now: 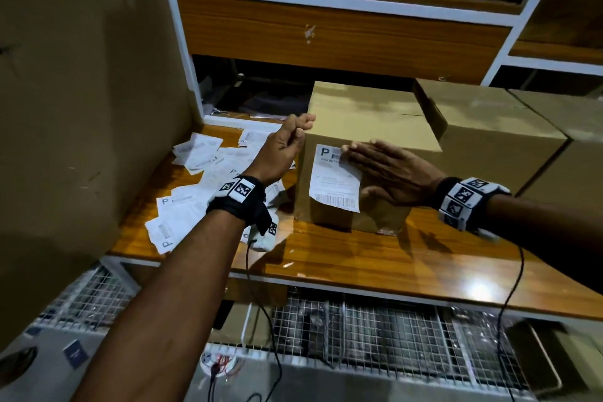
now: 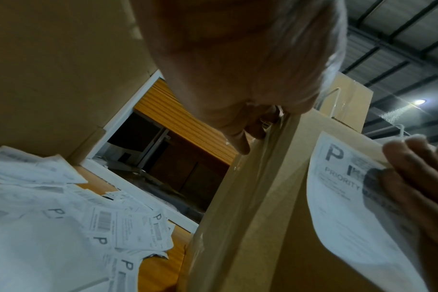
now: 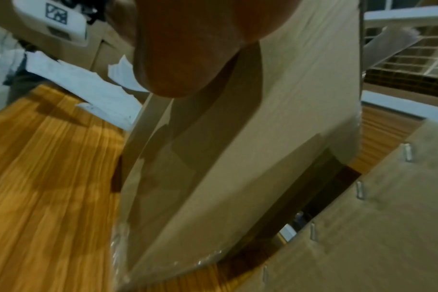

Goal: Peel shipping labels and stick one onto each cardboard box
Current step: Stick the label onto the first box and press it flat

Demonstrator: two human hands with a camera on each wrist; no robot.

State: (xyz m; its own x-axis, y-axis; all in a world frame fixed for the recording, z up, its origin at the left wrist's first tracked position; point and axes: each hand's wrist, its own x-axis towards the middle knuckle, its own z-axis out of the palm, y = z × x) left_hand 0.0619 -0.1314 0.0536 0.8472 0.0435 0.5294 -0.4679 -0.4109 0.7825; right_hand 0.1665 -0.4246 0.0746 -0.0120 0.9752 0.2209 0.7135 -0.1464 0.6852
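Observation:
A taped cardboard box [image 1: 368, 121] stands on the wooden table [image 1: 391, 264]. A white priority shipping label [image 1: 329, 183] lies on its front face, the lower right corner a little lifted. My right hand [image 1: 375, 166] lies flat over the label's right side, fingers straight, pressing it to the box. In the left wrist view those fingertips [image 2: 413, 173] cover the label [image 2: 343, 207]. My left hand [image 1: 295, 135] sits at the box's upper left corner with curled fingers touching the taped edge [image 2: 270, 158]; nothing shows in it.
Several loose labels [image 1: 208, 170] lie scattered on the table's left part. A second, stapled cardboard box [image 1: 489, 127] stands right of the first. A tall cardboard sheet [image 1: 81, 91] walls the left side. Shelving rises behind; wire mesh [image 1: 359, 336] lies below the table's front edge.

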